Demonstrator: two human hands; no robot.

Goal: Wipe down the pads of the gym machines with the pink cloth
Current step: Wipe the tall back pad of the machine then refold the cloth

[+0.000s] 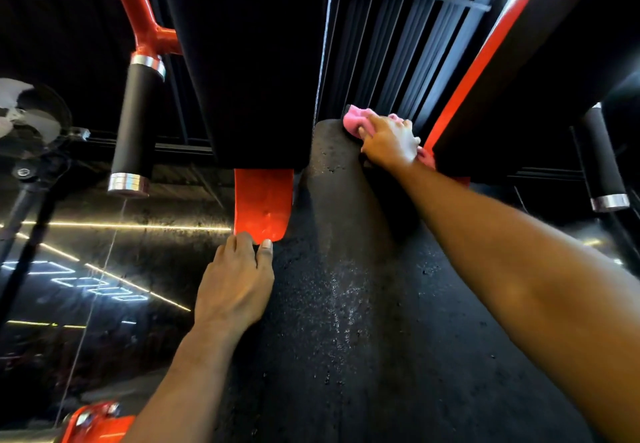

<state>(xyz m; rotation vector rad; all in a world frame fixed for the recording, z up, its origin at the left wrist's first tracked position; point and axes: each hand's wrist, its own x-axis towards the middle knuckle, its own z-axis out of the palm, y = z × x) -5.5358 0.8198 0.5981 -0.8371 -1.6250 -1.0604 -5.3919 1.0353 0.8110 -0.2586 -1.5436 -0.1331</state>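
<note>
The right hand [389, 141] clutches the pink cloth [355, 119] against the pad [332, 269] — left hand [235, 280] pinches red plate [263, 200].

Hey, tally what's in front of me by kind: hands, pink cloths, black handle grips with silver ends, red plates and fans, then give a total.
hands: 2, left hand gripping the plate, right hand holding the cloth
pink cloth: 1
black handle grips: 2
red plate: 1
fan: 1
Total: 7
</note>
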